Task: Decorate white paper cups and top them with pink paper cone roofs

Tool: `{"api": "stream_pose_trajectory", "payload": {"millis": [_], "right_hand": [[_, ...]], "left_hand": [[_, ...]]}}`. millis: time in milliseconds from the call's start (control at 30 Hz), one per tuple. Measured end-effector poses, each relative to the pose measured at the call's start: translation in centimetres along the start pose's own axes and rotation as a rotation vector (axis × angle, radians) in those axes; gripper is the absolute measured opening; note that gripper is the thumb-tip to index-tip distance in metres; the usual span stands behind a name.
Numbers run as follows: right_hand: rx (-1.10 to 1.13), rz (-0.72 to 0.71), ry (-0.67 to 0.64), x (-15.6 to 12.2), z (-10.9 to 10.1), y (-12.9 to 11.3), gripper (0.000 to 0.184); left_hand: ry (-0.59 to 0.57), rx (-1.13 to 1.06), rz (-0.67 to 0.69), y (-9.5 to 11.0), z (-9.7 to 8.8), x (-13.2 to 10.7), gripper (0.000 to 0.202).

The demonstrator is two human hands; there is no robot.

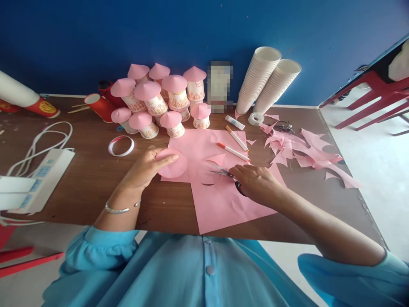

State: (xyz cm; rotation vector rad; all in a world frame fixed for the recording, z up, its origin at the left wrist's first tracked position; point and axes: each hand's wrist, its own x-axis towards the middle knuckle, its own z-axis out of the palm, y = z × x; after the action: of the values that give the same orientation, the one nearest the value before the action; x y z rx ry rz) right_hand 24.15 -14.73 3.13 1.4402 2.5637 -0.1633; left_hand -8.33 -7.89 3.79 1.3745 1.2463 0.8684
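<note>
My left hand (pixel 145 168) grips a round pink paper disc (pixel 172 164), its thumb lying across the top face. In my right hand (pixel 255 179) is a pair of scissors (pixel 223 172), blades parted and pointing left over large pink paper sheets (pixel 220 209). A curved pink paper scrap (pixel 215 159) is near the blade tips. Just beyond my right hand, two white markers with orange caps (pixel 233 152) rest on the paper. Behind my left hand stand several decorated paper cups with pink cone tops (pixel 174 94).
Pink offcuts (pixel 297 145) lie heaped at the right beside a tape roll (pixel 256 118) and glue stick (pixel 234 122). Two tall stacks of white cups (pixel 260 79) lean on the blue wall. Leftward are another tape roll (pixel 121 146) and a power strip (pixel 44 179) with cables.
</note>
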Motion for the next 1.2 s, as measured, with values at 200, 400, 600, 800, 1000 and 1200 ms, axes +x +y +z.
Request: {"api": "stream_pose_trajectory", "payload": {"millis": [200,400,600,800,1000,1200], "right_hand": [[-0.002,0.095,-0.038,0.6,-0.8,-0.5,0.032],[-0.048,0.030,-0.024,0.5,-0.6,-1.3,0.029],[-0.001,0.130,-0.038,2.4,-0.7,-1.5,0.032],[-0.030,0.234,0.102,5.3,-1.0,-0.3,0.057],[0.000,0.257,0.040,7.0,-1.8,0.8,0.042],[0.034,0.234,0.041,6.9,-2.1,1.1,0.036]], "left_hand": [[-0.010,-0.065,-0.021,0.3,0.3,0.4,0.038],[-0.070,-0.028,0.025,1.3,0.8,1.0,0.036],[-0.016,-0.088,0.095,2.1,1.1,1.7,0.031],[0.049,-0.191,0.080,2.8,2.1,2.6,0.031],[-0.022,-0.265,0.067,2.8,3.2,3.1,0.032],[-0.221,-0.129,-0.059,1.0,3.0,2.7,0.037]]}}
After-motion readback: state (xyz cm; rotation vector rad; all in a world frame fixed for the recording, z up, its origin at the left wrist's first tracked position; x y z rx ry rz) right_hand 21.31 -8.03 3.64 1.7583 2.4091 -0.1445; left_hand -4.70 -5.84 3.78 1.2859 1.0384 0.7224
